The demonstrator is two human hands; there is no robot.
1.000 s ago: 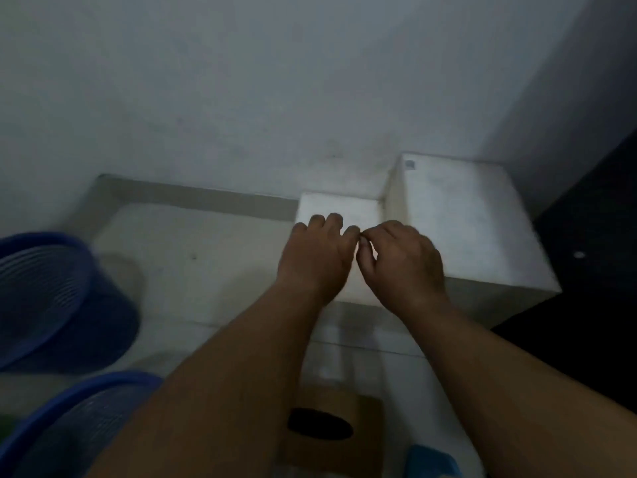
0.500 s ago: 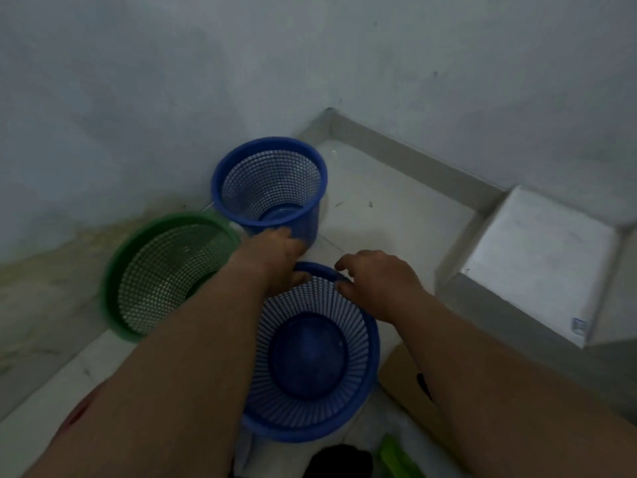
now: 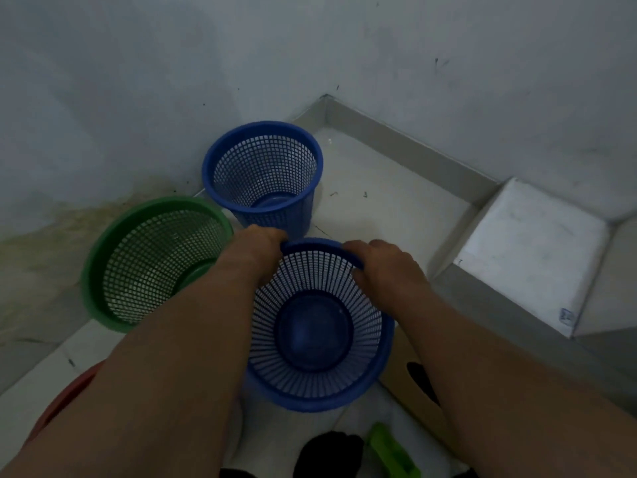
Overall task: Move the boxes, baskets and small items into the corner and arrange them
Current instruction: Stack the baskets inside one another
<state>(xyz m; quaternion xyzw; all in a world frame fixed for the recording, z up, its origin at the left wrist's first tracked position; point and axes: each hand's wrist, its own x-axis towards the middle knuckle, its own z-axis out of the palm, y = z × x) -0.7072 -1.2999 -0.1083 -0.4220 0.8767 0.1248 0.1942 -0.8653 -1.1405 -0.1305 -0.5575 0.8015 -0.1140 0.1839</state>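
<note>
Floor (image 3: pixel 386 208) pale tile, wall (image 3: pixel 69 229) stained | left hand (image 3: pixel 262 250), right hand (image 3: pixel 389 267): fingers gripping near blue basket (image 3: pixel 320 401) rim

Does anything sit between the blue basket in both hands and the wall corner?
Partly. The second blue basket stands just beyond the held blue basket, against the left wall. The floor to its right, up to the corner, shows only small specks, so that lane looks open.
</note>
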